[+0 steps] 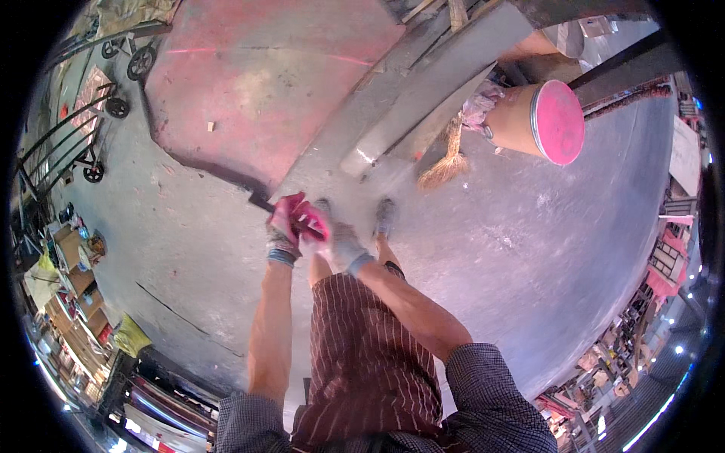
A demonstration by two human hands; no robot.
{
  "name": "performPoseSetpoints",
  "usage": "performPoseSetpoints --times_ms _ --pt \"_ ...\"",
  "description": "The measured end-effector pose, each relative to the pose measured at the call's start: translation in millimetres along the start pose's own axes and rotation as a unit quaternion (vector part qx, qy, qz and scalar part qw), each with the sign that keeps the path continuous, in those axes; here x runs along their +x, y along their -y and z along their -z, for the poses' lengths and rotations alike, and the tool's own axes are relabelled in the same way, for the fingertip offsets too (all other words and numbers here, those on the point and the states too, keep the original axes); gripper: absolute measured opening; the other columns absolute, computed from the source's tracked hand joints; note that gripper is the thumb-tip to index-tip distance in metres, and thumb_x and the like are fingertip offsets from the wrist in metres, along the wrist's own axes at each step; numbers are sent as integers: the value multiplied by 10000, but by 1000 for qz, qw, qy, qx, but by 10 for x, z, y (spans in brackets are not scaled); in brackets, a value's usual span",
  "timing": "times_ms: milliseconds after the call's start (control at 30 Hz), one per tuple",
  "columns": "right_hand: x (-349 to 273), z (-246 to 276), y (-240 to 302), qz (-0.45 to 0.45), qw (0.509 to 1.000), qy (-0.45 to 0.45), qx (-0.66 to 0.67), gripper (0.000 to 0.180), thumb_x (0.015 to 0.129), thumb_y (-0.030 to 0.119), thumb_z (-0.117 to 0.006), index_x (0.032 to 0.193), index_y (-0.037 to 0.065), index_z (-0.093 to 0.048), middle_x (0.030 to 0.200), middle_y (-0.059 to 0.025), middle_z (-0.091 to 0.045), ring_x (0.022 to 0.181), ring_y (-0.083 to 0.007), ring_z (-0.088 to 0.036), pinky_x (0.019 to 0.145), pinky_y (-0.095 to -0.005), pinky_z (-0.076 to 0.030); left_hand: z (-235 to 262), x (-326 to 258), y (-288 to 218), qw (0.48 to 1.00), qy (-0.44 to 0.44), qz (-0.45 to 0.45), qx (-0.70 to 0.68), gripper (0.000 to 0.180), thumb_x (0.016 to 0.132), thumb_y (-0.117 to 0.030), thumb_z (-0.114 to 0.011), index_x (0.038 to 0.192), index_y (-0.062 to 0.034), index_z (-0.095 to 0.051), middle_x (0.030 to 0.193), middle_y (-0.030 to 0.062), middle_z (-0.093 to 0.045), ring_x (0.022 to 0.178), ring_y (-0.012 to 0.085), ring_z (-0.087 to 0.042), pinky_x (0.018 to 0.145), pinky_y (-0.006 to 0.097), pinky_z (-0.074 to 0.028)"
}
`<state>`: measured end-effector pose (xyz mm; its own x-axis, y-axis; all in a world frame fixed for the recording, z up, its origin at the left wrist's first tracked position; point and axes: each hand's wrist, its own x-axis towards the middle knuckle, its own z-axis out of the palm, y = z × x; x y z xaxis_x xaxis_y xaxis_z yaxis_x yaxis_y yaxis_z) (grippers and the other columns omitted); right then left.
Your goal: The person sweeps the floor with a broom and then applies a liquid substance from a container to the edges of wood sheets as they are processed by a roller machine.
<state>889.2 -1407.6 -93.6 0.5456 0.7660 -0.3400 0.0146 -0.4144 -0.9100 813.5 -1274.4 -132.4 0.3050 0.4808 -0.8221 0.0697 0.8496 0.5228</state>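
My left hand (285, 226), in a light work glove stained pink over the fingers, is closed in front of my body. A short dark bar-like piece (261, 202) sticks out beyond its fingers on the left. I cannot tell what it belongs to. Between the hands is a bright pink thing (312, 223), blurred, perhaps cloth or a glove's stained fingers. My right hand (345, 246), in a greyish glove, comes up against it from the right. Motion smears its fingers, so their grip is hidden.
A pink-stained area (249, 90) with a dark edge covers the floor ahead. Long grey metal pieces (438, 87) lie to its right. Beside them are a straw broom (447, 167) and a brown drum with a pink end (559, 122). Wheeled carts (94, 140) stand at left.
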Motion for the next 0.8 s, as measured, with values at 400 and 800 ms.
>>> performPoseSetpoints --times_ms 400,800 --pt "1377 2771 -2835 -319 754 -247 519 212 939 310 -555 1081 164 -615 865 1 -573 746 -173 -547 673 -352 -490 2536 -1542 450 889 -396 117 200 271 829 -344 -602 908 -85 -612 612 99 -581 388 163 -454 359 343 -383" --pt "2007 3856 -3685 -398 758 -218 469 253 916 257 -566 1095 111 -670 1051 -77 -654 963 -273 -614 842 -444 -527 3335 -4329 3223 815 -412 320 253 295 857 -246 -569 1078 -51 -592 775 134 -662 564 212 -588 487 352 -492"
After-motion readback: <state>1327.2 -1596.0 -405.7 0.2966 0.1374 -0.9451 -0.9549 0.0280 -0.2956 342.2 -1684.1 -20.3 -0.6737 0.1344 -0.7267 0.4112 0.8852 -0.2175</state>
